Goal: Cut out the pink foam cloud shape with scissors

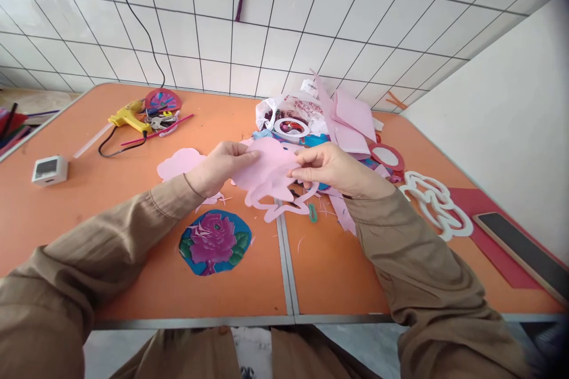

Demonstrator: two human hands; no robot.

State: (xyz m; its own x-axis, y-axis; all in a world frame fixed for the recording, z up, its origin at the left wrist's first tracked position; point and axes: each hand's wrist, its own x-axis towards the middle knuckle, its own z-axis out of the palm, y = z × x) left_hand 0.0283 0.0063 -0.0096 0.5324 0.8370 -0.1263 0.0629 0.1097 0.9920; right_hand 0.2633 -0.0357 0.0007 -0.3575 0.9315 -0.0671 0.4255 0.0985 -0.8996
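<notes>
My left hand [227, 167] pinches a pink cut-out sheet [265, 160] between thumb and fingers, above the table. My right hand [331, 170] is closed on the opposite edge of the same piece. Below the sheet hangs a pink cut-out outline [288, 210] with open gaps; whether it is joined to the sheet I cannot tell. Another pink scalloped piece [180, 163] lies on the table, just left of my left hand. Nearer my body rests a round blue cut-out with a purple rose [214, 241], with pink scraps on it. A green clip [312, 212] lies under my right hand.
A yellow glue gun [131, 117] with a black cord and keys [160, 122] lie back left, near a small white device [50, 170]. Folded pink sheets [353, 121] and a plastic bag [306, 111] stand behind. White outlines [438, 204] and a dark slab [524, 251] lie right.
</notes>
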